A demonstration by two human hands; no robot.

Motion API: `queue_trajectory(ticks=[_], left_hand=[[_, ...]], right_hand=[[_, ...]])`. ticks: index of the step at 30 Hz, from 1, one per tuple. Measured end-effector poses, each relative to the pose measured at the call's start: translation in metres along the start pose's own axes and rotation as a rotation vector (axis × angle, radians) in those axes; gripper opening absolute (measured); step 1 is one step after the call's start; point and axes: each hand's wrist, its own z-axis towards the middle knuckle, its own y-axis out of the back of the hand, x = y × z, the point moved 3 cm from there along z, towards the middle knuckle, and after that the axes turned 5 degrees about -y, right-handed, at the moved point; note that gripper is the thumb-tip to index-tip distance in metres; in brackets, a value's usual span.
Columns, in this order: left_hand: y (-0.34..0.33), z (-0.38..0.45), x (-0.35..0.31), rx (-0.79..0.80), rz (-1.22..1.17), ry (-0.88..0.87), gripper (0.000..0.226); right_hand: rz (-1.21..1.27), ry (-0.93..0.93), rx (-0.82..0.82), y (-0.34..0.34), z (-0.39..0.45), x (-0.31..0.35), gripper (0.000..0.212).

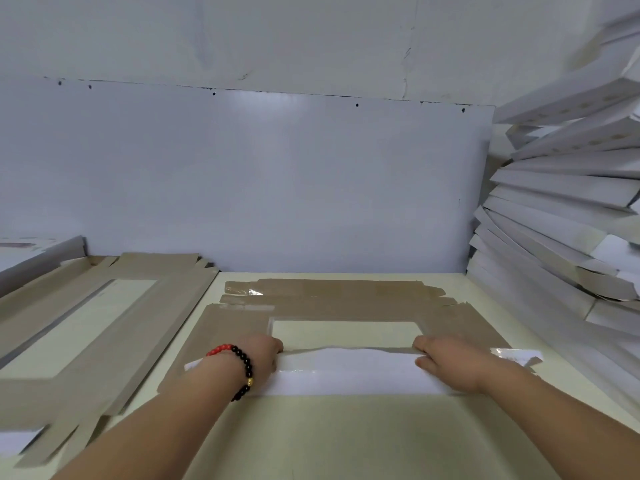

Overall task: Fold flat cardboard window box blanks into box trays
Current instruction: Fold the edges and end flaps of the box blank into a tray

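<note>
Two hands work one blank (242,327) at lower centre. Our left hand (258,355) and right hand (450,363) each grip the raised white flap (346,370). We judge uneven pressure could skew the crease. Finished trays (561,202) stack at right; contents not visible.

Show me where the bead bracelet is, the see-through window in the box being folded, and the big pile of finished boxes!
bead bracelet (243,366): head view, on the black beads at the left wrist.
window (346,333): head view, middle of the clear opening.
pile of finished boxes (561,216): head view, on one white side wall.
</note>
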Motion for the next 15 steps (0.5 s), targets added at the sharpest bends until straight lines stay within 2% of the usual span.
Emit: queue_trajectory(ticks=[2,3,5,7,10,13,15], left_hand=[[-0.007,0.004,0.000,-0.051,0.019,0.032,0.030],[-0.012,0.007,0.001,-0.079,0.023,0.041,0.037],[-0.023,0.011,0.001,-0.130,0.010,0.049,0.069],[-0.028,0.009,-0.002,-0.203,-0.015,0.034,0.088],[-0.032,0.008,-0.019,-0.244,-0.050,-0.074,0.078],[-0.046,0.005,-0.057,-0.191,-0.084,-0.214,0.069],[-0.057,0.002,-0.077,-0.165,-0.101,-0.278,0.068]], right_hand=[[0.007,-0.040,-0.060,-0.013,0.010,0.000,0.015],[0.019,-0.074,-0.075,-0.022,0.014,-0.001,0.023],[-0.013,-0.140,-0.098,-0.039,0.018,0.001,0.042],[-0.019,-0.151,-0.192,-0.052,0.018,0.009,0.050],[0.046,-0.061,-0.323,-0.058,0.012,0.042,0.054],[0.150,0.193,-0.447,-0.057,0.001,0.096,0.054],[0.287,0.299,-0.269,-0.058,-0.005,0.123,0.057]])
